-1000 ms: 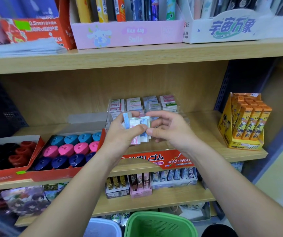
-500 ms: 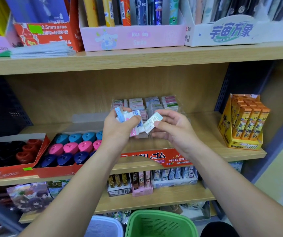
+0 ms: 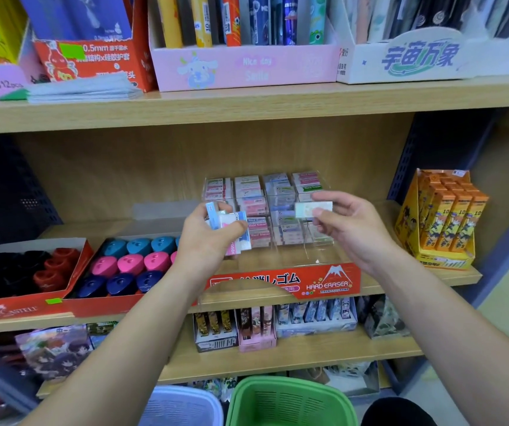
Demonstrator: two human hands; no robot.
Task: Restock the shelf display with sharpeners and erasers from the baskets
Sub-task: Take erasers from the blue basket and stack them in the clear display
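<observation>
A: At the middle shelf (image 3: 416,282), head view, and we're mid-restock on the eraser side! The left hand (image 3: 213,244) grips a small stack of erasers (image 3: 230,224), fingers and thumb curled round it, just left of the clear display case (image 3: 327,282).

B: And the right hand (image 3: 351,235)?

A: Thumb and fingertips pinch a single eraser (image 3: 313,209), pale green, held flat in the air in front of the case's right-hand compartments. It's not yet set in.

B: What does the next move call for?

A: My read: pick a compartment with room, and the near right one looks emptiest. Line the eraser up with the slot and slide it in without knocking its neighbours. Then feed the next one from the stack.

B: Numbers, please.

A: One eraser in the right hand. At least three in the left, and I can't split them cleaner than that. The case runs four columns across, but its contents are too small to count.

B: Sharpeners?

A: The sharpeners (image 3: 130,263) sit in the red tray (image 3: 99,305) to the left. That's three teal far, three pink in the middle and three navy near, with more hidden behind the left arm. There are two baskets at the bottom edge, a green basket (image 3: 290,401) and a pale blue basket (image 3: 182,405), contents out of sight.
</observation>
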